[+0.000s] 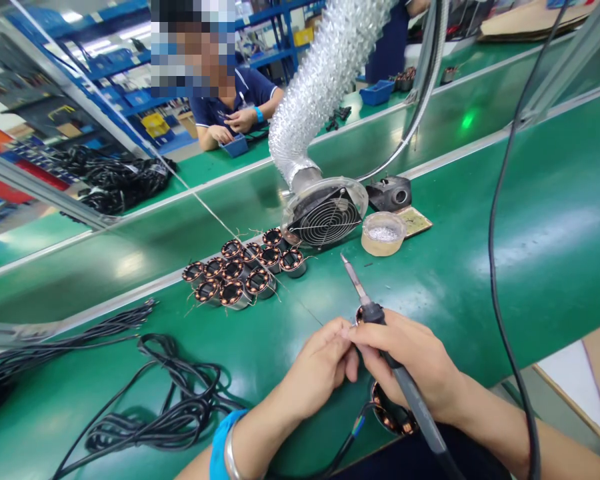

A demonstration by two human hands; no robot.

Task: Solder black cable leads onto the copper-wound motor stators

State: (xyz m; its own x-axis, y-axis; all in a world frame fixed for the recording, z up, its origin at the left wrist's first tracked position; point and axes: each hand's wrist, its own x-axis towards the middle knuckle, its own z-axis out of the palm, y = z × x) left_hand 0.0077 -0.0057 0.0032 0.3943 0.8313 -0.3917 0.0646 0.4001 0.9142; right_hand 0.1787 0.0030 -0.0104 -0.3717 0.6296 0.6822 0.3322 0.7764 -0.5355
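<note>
My right hand [413, 357] grips a soldering iron [414, 393], its bare tip pointing up and away over the green bench. My left hand [323, 360] is pinched closed against the right fingertips; what lies between its fingers is too small to make out. A thin pale line [200, 200] slants down from the upper left towards my left fingers. Below my right hand lies a copper-wound motor stator [395, 417], partly hidden. Beside it is the stripped end of a black cable [359, 427] with coloured wires. Another bit of copper winding shows behind my right fingers.
Several wound stators [233, 293] stand grouped against the bench's back rail. Right of them are a fan guard [327, 223] on a foil duct [315, 87] and a round tub [383, 233]. Coiled black cables [175, 393] lie at left. A co-worker [235, 107] sits opposite. A black cord [495, 233] hangs at right.
</note>
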